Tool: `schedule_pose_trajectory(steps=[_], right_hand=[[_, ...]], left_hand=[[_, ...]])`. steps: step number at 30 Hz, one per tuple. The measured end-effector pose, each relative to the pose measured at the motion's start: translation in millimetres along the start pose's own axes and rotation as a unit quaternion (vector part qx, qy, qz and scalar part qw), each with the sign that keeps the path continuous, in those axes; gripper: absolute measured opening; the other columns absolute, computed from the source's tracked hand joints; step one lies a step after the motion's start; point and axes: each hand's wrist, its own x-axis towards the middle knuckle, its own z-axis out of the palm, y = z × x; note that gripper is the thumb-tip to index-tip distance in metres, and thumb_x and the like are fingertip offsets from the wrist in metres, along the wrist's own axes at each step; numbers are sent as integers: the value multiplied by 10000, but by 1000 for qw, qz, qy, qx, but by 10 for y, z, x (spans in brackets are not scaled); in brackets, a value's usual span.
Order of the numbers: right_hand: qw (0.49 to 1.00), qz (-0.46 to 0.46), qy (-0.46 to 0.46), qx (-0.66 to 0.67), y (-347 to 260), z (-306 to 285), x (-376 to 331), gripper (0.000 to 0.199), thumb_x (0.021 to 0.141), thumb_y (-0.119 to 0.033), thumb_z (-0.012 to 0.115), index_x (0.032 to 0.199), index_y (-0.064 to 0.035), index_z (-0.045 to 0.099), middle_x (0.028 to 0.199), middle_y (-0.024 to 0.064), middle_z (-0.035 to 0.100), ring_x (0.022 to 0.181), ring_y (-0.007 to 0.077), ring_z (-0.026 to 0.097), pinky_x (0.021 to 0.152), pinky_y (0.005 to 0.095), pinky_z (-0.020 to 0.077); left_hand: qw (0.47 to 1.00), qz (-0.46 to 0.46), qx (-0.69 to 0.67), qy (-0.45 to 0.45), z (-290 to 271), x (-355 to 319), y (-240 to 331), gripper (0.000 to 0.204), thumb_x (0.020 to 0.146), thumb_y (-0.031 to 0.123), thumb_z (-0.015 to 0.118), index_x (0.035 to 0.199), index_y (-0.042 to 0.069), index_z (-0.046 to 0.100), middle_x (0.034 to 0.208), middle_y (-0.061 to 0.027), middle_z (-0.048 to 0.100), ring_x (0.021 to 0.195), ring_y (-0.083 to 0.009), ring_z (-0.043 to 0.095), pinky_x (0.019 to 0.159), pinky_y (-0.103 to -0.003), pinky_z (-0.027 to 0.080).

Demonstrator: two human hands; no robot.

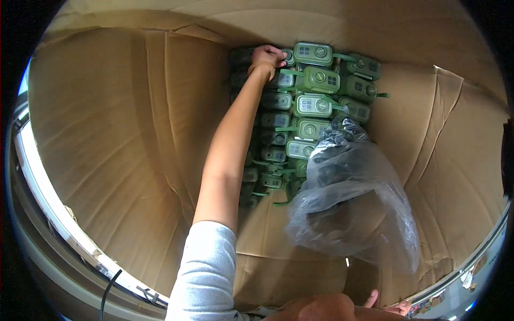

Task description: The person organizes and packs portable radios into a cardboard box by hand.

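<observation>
Deep inside a large cardboard box, my left hand point(267, 58) is at the far end of a pile of green devices. Its fingers are curled and closed on the end of a small green device point(288, 56), partly hidden behind them. Each device is a rounded block with a paneled face and a round knob; several, like the upper green device point(313, 53), carry a green strap. My right hand point(386, 305) shows only a few fingers at the lower edge. They are spread apart by the box's near rim, with nothing seen in them.
A crumpled clear plastic bag point(364, 198) lies over the near right part of the pile, with something dark inside. Tall cardboard walls point(118, 117) surround the pile. Outside the box at lower left runs a black cable point(107, 291).
</observation>
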Motion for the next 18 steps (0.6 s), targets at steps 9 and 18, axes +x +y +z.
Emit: schedule_pose_trajectory(steps=[9,18], right_hand=[[949,74,86,-295,-50,184,-202,920,721,-590,577,1252,124,343,1180,329,449,1044,492,466,921,511,362],[913,2,385,-135,553,973,-385,1187,616,-536,749,1269,216,104,1235,396,285,1131,489,342,950,528,311]], left_hand=[[995,-26,91,-30,-41,31,47,85,726,13,703,702,-10,625,691,-82,647,556,-154,604,520,-277,513],[968,-9,239,73,-15,-217,214,196,681,94,769,623,29,593,653,-95,638,547,-161,611,504,-309,482]])
